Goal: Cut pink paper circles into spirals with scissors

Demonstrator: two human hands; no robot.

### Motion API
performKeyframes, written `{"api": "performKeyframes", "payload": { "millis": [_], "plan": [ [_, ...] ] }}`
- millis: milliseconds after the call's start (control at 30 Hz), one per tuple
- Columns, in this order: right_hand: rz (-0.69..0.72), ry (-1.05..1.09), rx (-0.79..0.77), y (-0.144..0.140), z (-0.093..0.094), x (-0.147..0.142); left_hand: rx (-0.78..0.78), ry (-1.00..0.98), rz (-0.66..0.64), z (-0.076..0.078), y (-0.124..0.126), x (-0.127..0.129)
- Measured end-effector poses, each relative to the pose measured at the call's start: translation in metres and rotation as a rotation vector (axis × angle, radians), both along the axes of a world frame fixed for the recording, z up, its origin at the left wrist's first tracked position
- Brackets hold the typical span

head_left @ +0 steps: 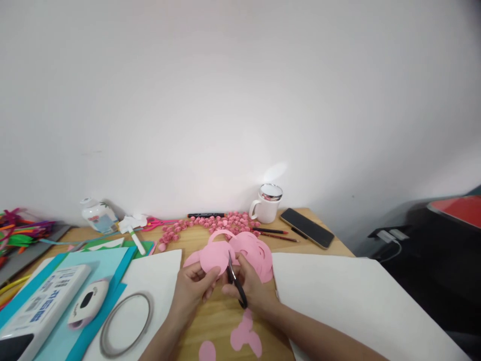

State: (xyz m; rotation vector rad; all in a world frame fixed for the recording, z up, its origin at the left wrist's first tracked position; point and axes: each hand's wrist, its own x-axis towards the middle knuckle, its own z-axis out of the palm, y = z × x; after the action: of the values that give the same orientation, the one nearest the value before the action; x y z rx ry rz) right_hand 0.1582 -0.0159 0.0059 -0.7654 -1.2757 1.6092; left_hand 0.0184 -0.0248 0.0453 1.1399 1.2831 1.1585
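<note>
My left hand (193,288) pinches a pink paper circle (214,255) by its lower edge. My right hand (253,287) grips black-handled scissors (235,278) whose blades point up into the right side of that circle. Behind my hands lies a pile of more pink paper discs (257,253). Pink paper scraps (244,336) lie on the wooden table (221,321) just in front of my wrists.
White sheets (356,301) flank my hands left and right. At left lie a metal ring (126,323), a white punch (88,303) and blue paper (93,265). At the back stand a white mug (267,203), a phone (307,228), pencils (274,233), small pink paper roses (210,223) and a glue bottle (96,214).
</note>
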Motion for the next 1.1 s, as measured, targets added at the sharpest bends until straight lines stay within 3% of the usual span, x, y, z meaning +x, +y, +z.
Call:
{"api": "performKeyframes", "payload": {
  "millis": [267, 533, 700, 900, 1100],
  "plan": [
    [0.014, 0.059, -0.033, 0.0, -0.004, 0.001, 0.033, 0.043, -0.014, -0.007, 0.002, -0.003],
    [0.002, -0.034, -0.034, 0.0, -0.002, 0.001, 0.07, 0.106, 0.009, -0.013, 0.005, -0.009],
    [0.009, -0.054, -0.036, 0.001, -0.006, 0.002, 0.085, 0.095, 0.02, -0.011, 0.005, -0.01],
    [0.013, -0.057, -0.047, 0.001, -0.017, 0.0, 0.056, -0.063, -0.008, -0.007, 0.005, -0.006],
    [0.027, -0.077, -0.063, 0.001, -0.016, 0.0, 0.05, -0.017, 0.007, -0.006, 0.004, -0.004]
  ]
}}
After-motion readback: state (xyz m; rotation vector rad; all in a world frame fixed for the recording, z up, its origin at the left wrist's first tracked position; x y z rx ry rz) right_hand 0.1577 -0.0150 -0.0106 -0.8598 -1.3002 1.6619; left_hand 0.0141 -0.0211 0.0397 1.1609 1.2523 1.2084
